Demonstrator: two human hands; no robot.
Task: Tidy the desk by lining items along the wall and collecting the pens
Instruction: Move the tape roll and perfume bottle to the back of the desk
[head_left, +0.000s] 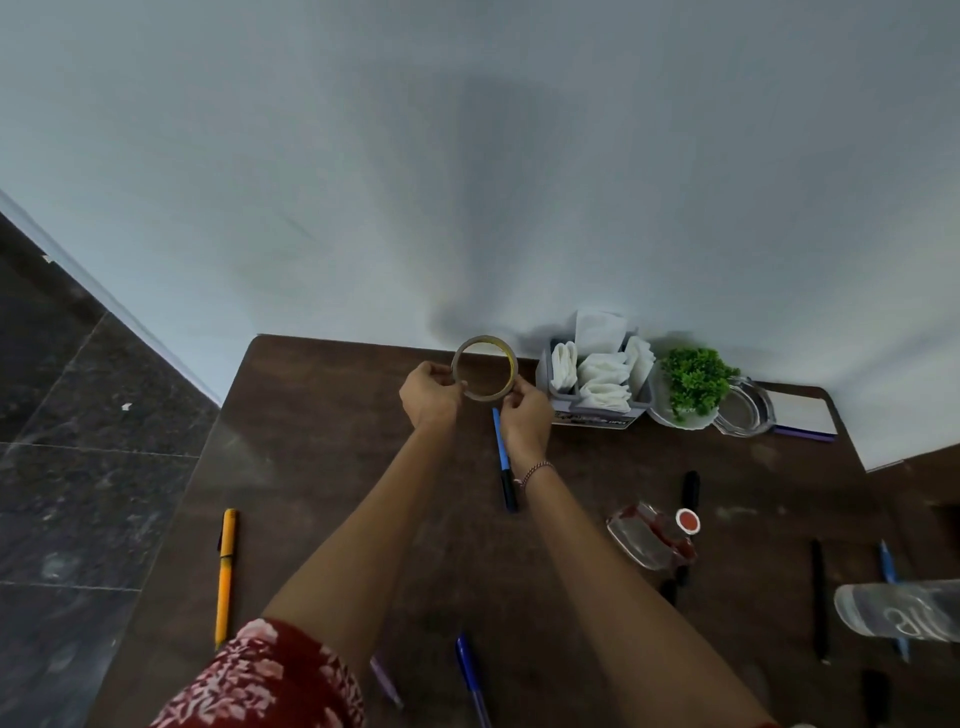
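- State: left hand (431, 389) and right hand (527, 410) are apart. Each pinches one side of the thin brown tape roll with a yellowish inner rim (484, 341).
- The roll is held on edge at upper centre of frame, at the far side of the dark brown wooden desk (322, 415). It is close to the pale wall (467, 182). Cannot tell whether it rests on the desk.
- Risk 1: if let go on edge, the ring would likely roll away leftward along the wall. Laying it flat avoids this.
- Risk 2: the grey organiser stuffed with white tissues (597, 415) is just beside the right hand. A sideways knuckle could shove it.
- Risk 3: the blue pen with a black cap (503, 457) lies under the right wrist. A withdrawing wrist could drag it.
- Risk 4: the orange pen (226, 566) at lower left lies near the desk edge, not yet collected. A forearm sweep could knock it off.
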